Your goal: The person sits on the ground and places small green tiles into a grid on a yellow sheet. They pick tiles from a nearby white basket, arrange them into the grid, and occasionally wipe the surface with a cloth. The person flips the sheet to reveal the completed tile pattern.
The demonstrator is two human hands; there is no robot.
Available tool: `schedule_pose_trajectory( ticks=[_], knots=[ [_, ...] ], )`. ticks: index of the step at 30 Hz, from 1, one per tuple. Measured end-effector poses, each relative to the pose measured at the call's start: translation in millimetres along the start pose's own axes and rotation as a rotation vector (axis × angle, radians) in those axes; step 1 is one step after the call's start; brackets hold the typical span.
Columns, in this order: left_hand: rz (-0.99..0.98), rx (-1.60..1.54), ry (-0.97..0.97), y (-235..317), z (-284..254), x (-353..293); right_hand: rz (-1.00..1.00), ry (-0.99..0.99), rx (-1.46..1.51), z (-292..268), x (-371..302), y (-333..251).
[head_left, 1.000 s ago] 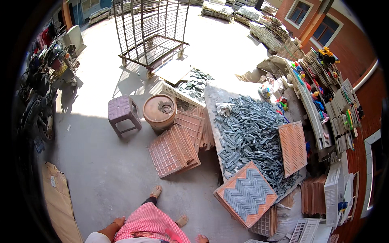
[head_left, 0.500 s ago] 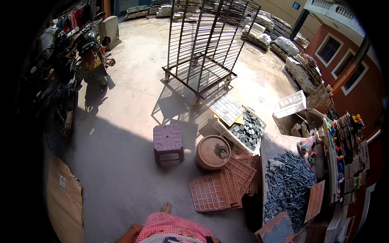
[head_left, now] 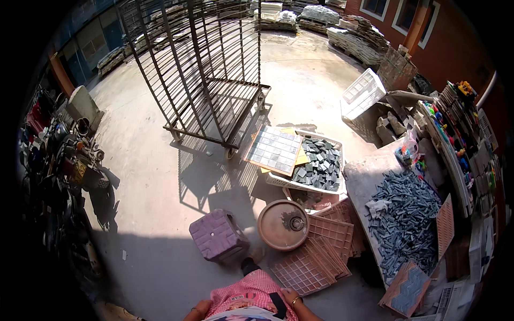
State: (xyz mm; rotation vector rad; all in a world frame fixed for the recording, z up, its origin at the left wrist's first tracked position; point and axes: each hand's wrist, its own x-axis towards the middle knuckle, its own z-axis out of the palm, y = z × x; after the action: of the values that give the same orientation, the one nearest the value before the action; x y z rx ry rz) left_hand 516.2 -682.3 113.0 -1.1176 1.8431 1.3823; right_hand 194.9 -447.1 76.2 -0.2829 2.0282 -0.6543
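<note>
The pink cloth is between the left hand and right hand; I can't tell if they grip it. Ahead, a stool stands near a bucket.

Metal rack, top beyond upper edge.

Lettering on pink garment; digits on yellow motorcycle plate.

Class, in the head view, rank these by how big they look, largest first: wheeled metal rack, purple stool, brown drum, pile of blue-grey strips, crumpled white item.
1. Wheeled metal rack
2. Pile of blue-grey strips
3. Purple stool and brown drum: too alike to rank
4. Crumpled white item
</note>
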Motion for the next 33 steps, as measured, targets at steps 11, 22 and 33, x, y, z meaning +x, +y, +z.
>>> schedule_pose_trajectory(
  ticks=[11,22,33],
  knots=[
    [0.099,0.524,-0.465,191,-122,117,-0.128,-0.217,0.137,-13,55,-131],
    [0.867,1.021,-0.660,209,-189,242,-0.009,0.294,0.455,-50,177,-205],
    [0.275,1.046,-1.029,243,-264,405,0.084,0.723,0.687,-116,409,-264]
  ],
)
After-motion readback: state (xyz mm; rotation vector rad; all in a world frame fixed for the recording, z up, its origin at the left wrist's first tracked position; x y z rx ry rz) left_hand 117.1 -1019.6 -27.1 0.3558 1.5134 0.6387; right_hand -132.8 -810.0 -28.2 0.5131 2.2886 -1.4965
